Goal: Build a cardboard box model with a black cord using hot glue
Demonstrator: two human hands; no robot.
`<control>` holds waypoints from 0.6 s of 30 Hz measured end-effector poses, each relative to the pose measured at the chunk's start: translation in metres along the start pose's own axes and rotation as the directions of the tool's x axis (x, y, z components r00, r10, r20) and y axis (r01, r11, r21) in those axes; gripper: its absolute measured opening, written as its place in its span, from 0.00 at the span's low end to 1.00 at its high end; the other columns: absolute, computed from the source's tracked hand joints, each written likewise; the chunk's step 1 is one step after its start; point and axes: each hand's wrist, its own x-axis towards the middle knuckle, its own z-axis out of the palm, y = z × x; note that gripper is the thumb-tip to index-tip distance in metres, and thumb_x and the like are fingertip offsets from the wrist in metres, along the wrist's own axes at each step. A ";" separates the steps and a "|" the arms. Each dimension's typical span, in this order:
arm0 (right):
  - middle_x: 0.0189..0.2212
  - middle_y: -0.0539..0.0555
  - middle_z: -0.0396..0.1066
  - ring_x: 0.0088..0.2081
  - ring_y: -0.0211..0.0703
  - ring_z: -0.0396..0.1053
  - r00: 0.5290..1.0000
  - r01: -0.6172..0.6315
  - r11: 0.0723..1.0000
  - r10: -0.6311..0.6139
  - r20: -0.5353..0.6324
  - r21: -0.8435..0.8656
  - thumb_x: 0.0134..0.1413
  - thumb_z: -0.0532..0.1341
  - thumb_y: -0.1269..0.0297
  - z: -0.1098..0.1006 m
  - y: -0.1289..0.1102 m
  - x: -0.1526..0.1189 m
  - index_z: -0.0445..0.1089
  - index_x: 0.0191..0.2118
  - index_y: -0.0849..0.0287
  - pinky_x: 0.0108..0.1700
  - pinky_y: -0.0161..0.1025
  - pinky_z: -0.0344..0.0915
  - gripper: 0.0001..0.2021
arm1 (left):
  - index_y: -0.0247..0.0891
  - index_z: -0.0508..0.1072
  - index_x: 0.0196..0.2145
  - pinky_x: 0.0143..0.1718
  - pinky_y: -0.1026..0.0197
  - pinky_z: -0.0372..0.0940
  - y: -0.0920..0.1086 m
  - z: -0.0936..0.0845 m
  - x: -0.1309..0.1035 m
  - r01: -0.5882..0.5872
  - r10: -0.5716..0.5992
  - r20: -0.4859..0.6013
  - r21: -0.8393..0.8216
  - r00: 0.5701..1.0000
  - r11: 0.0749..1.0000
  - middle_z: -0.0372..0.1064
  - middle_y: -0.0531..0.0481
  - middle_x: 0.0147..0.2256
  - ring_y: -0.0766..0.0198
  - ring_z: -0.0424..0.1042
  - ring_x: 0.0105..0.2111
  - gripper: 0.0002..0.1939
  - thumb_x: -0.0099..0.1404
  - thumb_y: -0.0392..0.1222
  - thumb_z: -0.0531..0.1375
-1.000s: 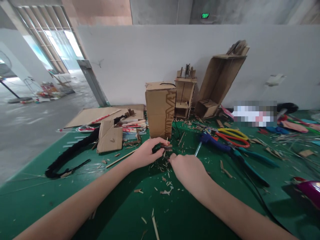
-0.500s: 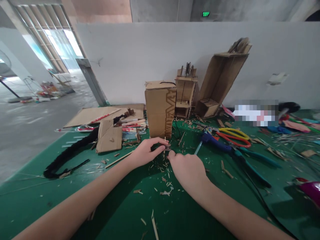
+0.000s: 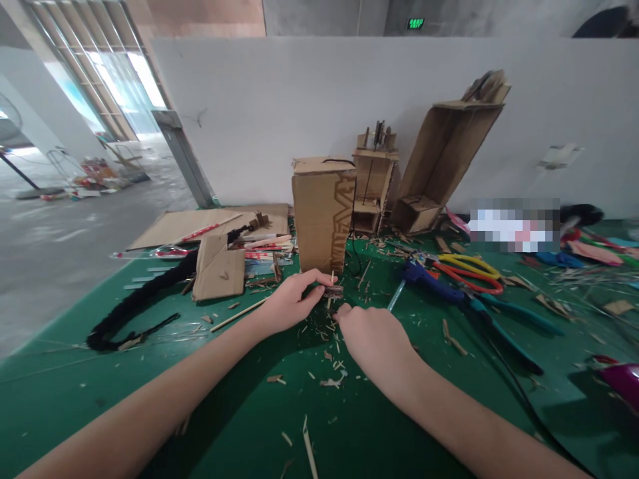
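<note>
Just in front of a tall cardboard box (image 3: pixel 319 219), my left hand (image 3: pixel 295 298) is closed on a small brown piece (image 3: pixel 333 291) with a pale stick through it. My right hand (image 3: pixel 372 332) is curled close to the right and nearer to me, its fingertips just below the piece. What those fingers hold is too small and hidden to name. Wood and cardboard scraps (image 3: pixel 333 382) lie under and in front of both hands.
A blue glue gun (image 3: pixel 432 282), orange-handled scissors (image 3: pixel 469 281) and teal-handled pliers (image 3: pixel 504 339) lie right. Two open cardboard structures (image 3: pixel 374 179) (image 3: pixel 446 153) stand behind. Left are a black fuzzy strip (image 3: pixel 142 293) and a cardboard piece (image 3: pixel 218 269) on the green table (image 3: pixel 224 426).
My right fingertips have come away slightly from the small brown piece, which now shows more. The view has shifted a little.
</note>
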 end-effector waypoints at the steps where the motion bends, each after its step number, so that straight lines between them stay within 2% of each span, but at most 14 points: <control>1: 0.20 0.58 0.72 0.24 0.49 0.73 1.000 0.002 1.000 -0.002 -0.002 -0.005 0.50 0.52 0.82 0.000 0.000 0.000 0.69 0.35 0.67 0.22 0.37 0.61 0.11 | 0.41 0.68 0.41 0.53 0.55 0.61 0.001 0.000 0.000 -0.003 0.003 -0.002 0.007 1.000 1.000 0.70 0.49 0.46 0.62 0.68 0.49 0.09 0.66 0.39 0.51; 4: 0.21 0.59 0.73 0.24 0.50 0.73 1.000 0.002 1.000 -0.003 -0.018 -0.016 0.54 0.51 0.79 -0.001 0.002 -0.001 0.69 0.36 0.66 0.23 0.38 0.62 0.10 | 0.41 0.68 0.40 0.51 0.55 0.63 0.005 -0.001 0.000 0.008 -0.008 -0.014 0.044 1.000 0.999 0.71 0.48 0.45 0.60 0.69 0.48 0.08 0.63 0.43 0.55; 7: 0.21 0.59 0.73 0.24 0.51 0.74 0.999 -0.013 1.000 0.013 -0.040 -0.024 0.59 0.48 0.74 -0.002 0.003 -0.002 0.68 0.38 0.66 0.23 0.39 0.63 0.11 | 0.40 0.68 0.40 0.50 0.55 0.64 0.006 -0.001 0.001 0.023 -0.021 -0.029 0.073 0.999 0.997 0.72 0.48 0.43 0.60 0.70 0.46 0.09 0.63 0.45 0.55; 11: 0.24 0.58 0.73 0.26 0.52 0.74 0.999 -0.016 0.999 0.015 -0.034 -0.036 0.51 0.51 0.81 -0.004 0.001 -0.002 0.67 0.41 0.66 0.24 0.41 0.65 0.13 | 0.41 0.66 0.50 0.51 0.57 0.63 0.004 -0.001 0.002 -0.032 0.031 0.009 0.092 0.999 0.995 0.70 0.49 0.48 0.62 0.69 0.48 0.16 0.64 0.43 0.53; 14: 0.25 0.59 0.74 0.28 0.51 0.74 0.999 -0.038 0.999 0.037 -0.026 -0.032 0.50 0.51 0.82 -0.005 -0.001 -0.001 0.67 0.42 0.66 0.26 0.41 0.66 0.15 | 0.41 0.69 0.48 0.53 0.58 0.62 0.002 0.000 0.002 -0.083 0.078 0.047 0.101 0.996 0.991 0.70 0.50 0.48 0.62 0.68 0.49 0.15 0.65 0.42 0.52; 18: 0.24 0.61 0.74 0.29 0.48 0.75 0.997 -0.068 0.998 0.069 0.042 -0.012 0.51 0.52 0.80 -0.007 -0.003 0.000 0.67 0.42 0.67 0.30 0.38 0.66 0.13 | 0.40 0.71 0.45 0.53 0.58 0.62 0.002 0.000 0.002 -0.101 0.098 0.025 0.120 0.995 0.988 0.71 0.49 0.46 0.62 0.69 0.48 0.13 0.64 0.39 0.52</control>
